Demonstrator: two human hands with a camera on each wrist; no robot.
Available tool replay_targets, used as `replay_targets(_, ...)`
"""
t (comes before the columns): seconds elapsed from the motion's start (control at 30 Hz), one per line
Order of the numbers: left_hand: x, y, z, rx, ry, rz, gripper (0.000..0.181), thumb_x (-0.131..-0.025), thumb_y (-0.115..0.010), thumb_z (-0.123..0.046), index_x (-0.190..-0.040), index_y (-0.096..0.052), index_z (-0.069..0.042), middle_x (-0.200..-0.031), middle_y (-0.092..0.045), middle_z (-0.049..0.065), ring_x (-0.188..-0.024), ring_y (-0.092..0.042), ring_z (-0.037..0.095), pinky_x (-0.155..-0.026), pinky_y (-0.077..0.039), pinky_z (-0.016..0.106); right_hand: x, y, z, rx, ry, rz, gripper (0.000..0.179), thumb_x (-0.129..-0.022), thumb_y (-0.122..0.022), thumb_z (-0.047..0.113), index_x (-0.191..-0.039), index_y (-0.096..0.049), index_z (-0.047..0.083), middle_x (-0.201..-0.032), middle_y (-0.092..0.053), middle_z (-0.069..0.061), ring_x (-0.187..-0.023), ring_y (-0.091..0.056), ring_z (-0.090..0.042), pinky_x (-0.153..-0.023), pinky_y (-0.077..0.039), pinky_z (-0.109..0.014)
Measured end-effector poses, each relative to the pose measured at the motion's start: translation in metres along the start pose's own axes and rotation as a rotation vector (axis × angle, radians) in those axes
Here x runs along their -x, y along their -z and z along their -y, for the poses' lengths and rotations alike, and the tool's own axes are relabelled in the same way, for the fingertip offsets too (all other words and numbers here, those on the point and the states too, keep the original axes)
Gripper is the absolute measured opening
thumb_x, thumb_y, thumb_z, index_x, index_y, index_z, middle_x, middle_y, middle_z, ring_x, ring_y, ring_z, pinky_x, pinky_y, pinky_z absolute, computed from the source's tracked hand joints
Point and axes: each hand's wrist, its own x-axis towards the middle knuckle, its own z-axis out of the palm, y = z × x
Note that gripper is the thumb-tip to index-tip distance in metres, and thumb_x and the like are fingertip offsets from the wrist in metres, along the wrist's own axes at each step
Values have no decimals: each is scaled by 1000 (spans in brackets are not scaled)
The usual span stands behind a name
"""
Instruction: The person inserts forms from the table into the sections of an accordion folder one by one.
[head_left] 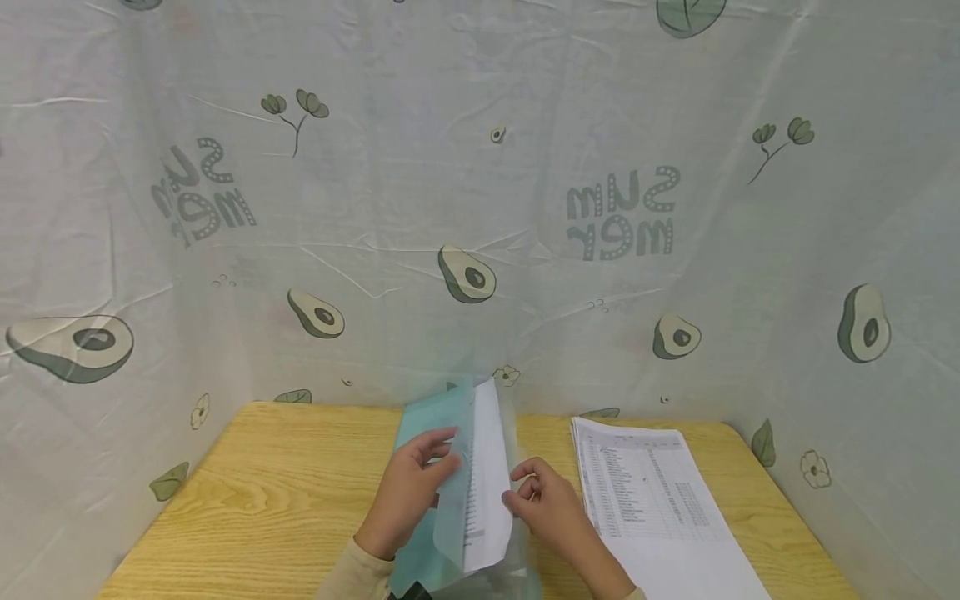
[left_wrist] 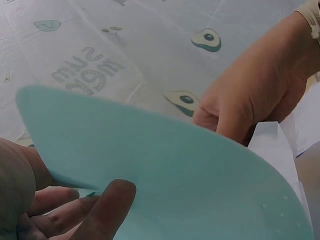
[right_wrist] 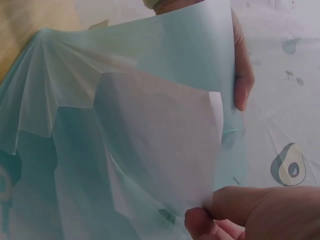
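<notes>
Head: a teal folder (head_left: 426,425) stands open midway between the left and right edges of the table (head_left: 300,467), printed sheets (head_left: 645,492) nearer the right. Left wrist: the left hand (left_wrist: 65,214) pinches the folder's cover. Right wrist: the right hand (right_wrist: 267,210) pinches white paper (right_wrist: 160,135) inside it.

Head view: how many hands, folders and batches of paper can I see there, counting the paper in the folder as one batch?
Hands: 2, the left hand and the right hand
Folders: 1, the teal folder
Paper batches: 2, the white paper in the folder and the printed stack
Total: 5
</notes>
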Motion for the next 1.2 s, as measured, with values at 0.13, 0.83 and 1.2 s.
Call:
replay_targets(0.13,1,0,-3,14,0,0,45,-97,-70,-17,-140,-63,-7,-121,-70,13,-84,-62,17,-54,-49,30,-2,-2,-2,-64,-46,11,31,-89,-79,17,-109,-58,5,-69,-58,2,-54,-45,-7,-51,-39,-23)
replay_targets(0.83,-5,0,0,17,-5,6,43,-98,-68,-15,-140,-63,-6,-118,-70,12,-71,-57,13,-49,-42,25,-3,60,-37,24,-98,-139,20,-95,-75,14,-108,-66,3,-80,-64,-2,-66,-58,-13,-60,-51,-26)
replay_targets(1.2,-2,5,0,8,-11,7,44,-98,-69,-17,-141,-62,-8,-122,-69,13,-80,-63,14,-51,-44,25,1,125,-88,509,-210,-254,22,-92,-70,14,-109,-69,-1,-86,-64,-2,-74,-56,-18,-64,-44,-35)
